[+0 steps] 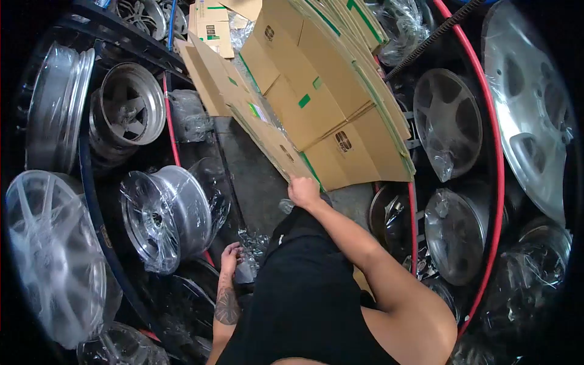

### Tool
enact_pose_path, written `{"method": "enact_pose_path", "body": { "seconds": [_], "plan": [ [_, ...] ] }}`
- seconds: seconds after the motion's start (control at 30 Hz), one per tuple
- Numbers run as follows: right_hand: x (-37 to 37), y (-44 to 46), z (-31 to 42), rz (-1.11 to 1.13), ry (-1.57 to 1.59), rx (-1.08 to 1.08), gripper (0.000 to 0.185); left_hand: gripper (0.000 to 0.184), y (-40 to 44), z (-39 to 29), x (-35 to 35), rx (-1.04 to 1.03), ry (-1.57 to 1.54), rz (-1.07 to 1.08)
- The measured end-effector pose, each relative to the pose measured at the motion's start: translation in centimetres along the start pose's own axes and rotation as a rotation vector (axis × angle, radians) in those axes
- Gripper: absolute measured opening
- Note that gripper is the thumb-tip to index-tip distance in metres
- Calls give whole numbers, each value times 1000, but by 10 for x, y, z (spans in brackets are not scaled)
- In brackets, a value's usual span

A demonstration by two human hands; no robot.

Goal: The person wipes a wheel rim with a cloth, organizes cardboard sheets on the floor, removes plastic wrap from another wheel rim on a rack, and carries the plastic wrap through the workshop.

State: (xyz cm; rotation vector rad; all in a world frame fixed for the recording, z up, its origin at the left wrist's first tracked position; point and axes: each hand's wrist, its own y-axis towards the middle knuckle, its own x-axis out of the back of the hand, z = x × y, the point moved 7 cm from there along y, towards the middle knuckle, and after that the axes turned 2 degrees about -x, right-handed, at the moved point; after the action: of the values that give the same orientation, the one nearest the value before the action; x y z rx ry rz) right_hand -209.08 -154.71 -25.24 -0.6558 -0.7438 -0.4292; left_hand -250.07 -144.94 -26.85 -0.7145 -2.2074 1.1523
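Note:
My right hand (304, 192) is closed on the lower corner of a cardboard box (340, 121), unfolded and partly flattened. Brown panels with green tape and dark printed marks stretch away from that grip, up the aisle. One narrower cardboard flap (258, 125) stands up along the left side of the box. Low on the left, my left hand (231, 255) hangs with its fingers apart and nothing in them. Beside it lies crumpled clear plastic wrap (252, 246), and a plastic-wrapped wheel rim (167, 216) sits on the rack just above.
Racks with a red rail (494, 164) and a dark post (100, 225) line both sides. They hold several rims, including a bare silver rim (131, 106) and a wrapped grey rim (448, 125). More folded cardboard (213, 27) lies ahead on the grey floor (255, 161).

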Motion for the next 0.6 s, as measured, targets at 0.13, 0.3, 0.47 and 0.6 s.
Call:
{"method": "enact_pose_path", "body": {
  "seconds": [0.13, 0.3, 0.47, 0.6],
  "plan": [
    [13, -4, -6, -30, -20, -32, 47, 31, 0, 4, -8, 16, 65, 19],
    [17, -5, -9, -108, 2, -16, 39, 30, 1, 13, -18, 36, 65, 40],
    [36, -2, -25, -136, -47, -69, 34, 29, 3, 19, -20, 19, 21, 50],
    [64, 10, -71, -181, 25, -124, 42, 28, 1, 17, -20, 26, -22, 27]
  ]
}}
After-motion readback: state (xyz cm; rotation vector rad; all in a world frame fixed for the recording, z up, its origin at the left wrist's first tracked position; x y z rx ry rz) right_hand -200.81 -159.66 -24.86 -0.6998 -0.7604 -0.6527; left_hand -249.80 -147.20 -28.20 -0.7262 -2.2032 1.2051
